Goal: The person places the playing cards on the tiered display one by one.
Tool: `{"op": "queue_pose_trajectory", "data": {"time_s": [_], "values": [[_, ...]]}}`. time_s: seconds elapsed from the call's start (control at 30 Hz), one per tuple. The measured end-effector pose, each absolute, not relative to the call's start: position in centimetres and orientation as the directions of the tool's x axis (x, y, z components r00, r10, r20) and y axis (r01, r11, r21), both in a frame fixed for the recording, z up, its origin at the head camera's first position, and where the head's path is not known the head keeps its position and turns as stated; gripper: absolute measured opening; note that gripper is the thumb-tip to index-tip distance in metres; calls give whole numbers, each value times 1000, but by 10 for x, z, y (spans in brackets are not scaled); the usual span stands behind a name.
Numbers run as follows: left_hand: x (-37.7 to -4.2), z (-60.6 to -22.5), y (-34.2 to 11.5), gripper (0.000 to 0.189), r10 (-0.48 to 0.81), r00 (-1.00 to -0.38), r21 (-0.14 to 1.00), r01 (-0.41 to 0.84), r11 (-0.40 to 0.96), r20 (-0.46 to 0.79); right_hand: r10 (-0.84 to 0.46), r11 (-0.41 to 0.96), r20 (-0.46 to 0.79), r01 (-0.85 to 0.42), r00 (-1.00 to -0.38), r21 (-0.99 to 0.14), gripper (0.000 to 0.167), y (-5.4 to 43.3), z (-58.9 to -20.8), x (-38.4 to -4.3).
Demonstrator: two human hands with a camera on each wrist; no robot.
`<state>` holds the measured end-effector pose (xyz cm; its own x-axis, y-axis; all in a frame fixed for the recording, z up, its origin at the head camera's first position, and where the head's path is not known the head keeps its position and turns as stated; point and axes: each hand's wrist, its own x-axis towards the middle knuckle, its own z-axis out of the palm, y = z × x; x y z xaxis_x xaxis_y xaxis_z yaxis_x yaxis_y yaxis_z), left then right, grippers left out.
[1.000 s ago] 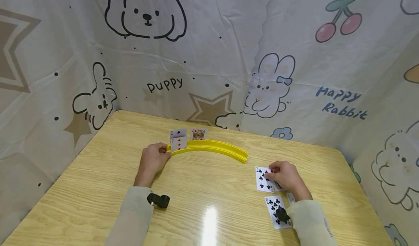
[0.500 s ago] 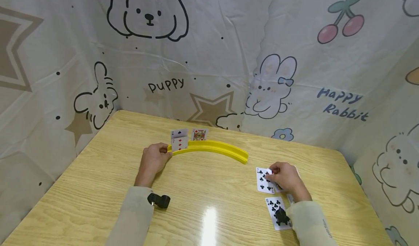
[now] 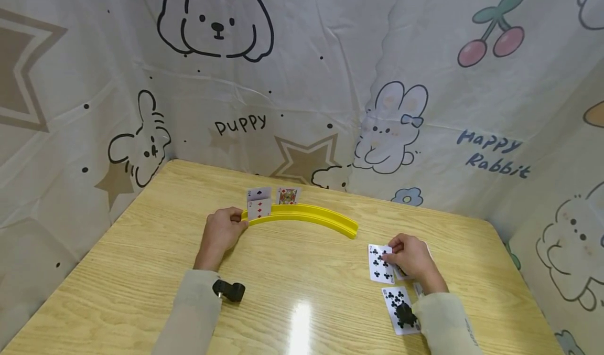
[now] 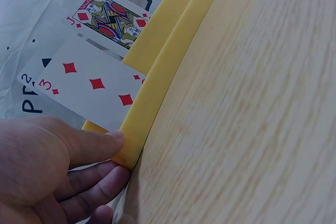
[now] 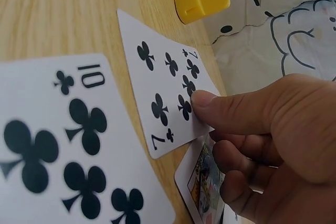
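Pale cloth (image 3: 302, 77) printed with cartoon puppies and rabbits hangs behind the wood-grain table (image 3: 283, 276). On my head feed, a curved yellow card holder (image 3: 313, 217) lies toward the table's far side with three cards standing in it. At its left end the three of diamonds (image 3: 259, 210) overlaps the two of spades (image 3: 259, 193) behind it; just to the right stands the jack of diamonds (image 3: 288, 196). I see the left hand (image 3: 223, 233) pinching that same end. Off to the other side, the right hand (image 3: 411, 256) grasps the seven of clubs (image 3: 379, 266), thumb on its face, near the holder's right end but apart from it. My right wrist view shows a face card (image 5: 207, 187) partly hidden beneath those fingers. Nearer the person lies the ten of clubs (image 3: 395, 298).
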<state>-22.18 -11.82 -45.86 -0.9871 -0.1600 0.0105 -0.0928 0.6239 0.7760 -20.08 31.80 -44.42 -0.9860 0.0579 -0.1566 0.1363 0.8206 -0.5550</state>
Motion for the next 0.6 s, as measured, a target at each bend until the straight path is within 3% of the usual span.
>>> {"op": "queue_pose_trajectory", "data": {"time_s": [0.2, 0.6], "values": [[-222, -459, -118, 32, -160, -987, 778, -100, 620, 0, 22, 803, -95, 75, -995, -592, 25, 317, -443, -199], [-222, -459, -117, 33, -158, -987, 772, -100, 628, 1, -80, 830, -14, -59, -997, -554, 15, 315, -434, -198]]}}
